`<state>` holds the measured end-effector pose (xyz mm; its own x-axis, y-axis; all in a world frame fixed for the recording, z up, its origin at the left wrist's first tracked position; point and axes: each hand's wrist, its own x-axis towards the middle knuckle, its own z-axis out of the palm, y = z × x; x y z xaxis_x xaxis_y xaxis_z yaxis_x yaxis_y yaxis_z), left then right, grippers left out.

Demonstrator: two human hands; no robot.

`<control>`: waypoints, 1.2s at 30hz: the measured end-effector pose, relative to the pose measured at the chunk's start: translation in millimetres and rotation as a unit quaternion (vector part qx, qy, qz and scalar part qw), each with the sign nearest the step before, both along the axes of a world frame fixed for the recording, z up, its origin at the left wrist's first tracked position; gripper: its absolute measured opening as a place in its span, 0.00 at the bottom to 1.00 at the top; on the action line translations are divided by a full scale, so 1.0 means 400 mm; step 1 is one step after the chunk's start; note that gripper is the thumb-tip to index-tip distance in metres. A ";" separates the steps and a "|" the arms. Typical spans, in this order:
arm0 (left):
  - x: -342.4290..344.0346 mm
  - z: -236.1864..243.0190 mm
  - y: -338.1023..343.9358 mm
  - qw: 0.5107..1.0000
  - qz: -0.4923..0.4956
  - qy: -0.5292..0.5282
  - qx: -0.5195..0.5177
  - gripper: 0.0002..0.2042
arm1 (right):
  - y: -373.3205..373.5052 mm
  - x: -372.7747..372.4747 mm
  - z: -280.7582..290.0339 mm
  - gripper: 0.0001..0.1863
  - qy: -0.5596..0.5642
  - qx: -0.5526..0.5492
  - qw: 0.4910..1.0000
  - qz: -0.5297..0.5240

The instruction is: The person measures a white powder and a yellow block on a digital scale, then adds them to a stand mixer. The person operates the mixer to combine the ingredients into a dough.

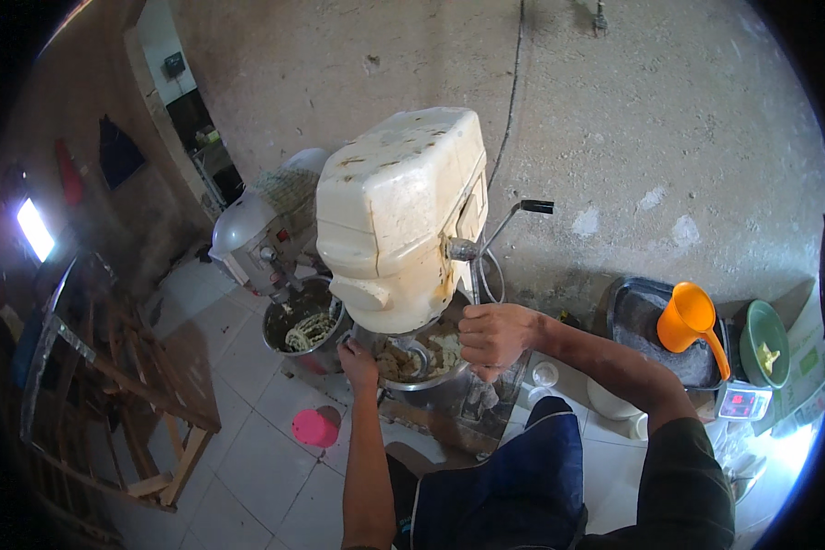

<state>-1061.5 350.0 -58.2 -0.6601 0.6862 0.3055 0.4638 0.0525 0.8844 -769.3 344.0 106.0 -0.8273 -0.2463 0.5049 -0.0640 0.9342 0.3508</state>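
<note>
In front of me stands a large cream-coloured stand mixer (399,211) with worn, stained paint. Under its head sits a steel mixing bowl (428,396) holding pale, crumbly dough (445,348), with a metal beater (420,359) in it. My left hand (359,362) is closed on the bowl's left rim. My right hand (497,339) is a fist at the bowl's right side, just below a metal rod; what lies inside its fingers is hidden. Above it, a crank lever (515,213) with a black grip sticks out from the mixer's side.
At left, a second mixer (257,234) has its own bowl (321,357) of pale dough. A pink tub (315,427) sits on the tiled floor near a wooden frame (128,394). At right are a dark tray (642,321), an orange jug (687,319), a green bowl (764,341) and a scale (744,401).
</note>
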 end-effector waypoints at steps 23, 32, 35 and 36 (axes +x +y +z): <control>0.200 0.696 0.001 0.729 -0.148 0.566 0.354 0.20 | 0.046 -0.034 0.281 0.23 0.275 -0.577 0.769 0.011; 0.213 0.701 -0.003 0.717 -0.144 0.569 0.377 0.20 | 0.327 0.043 0.122 0.19 0.550 -0.779 0.086 0.289; 0.204 0.669 -0.006 0.734 -0.142 0.551 0.370 0.21 | 0.313 0.025 0.138 0.18 0.608 -0.757 0.067 0.231; 0.222 0.680 -0.001 0.730 -0.145 0.550 0.379 0.21 | 0.352 0.046 0.125 0.17 0.584 -0.770 0.076 0.244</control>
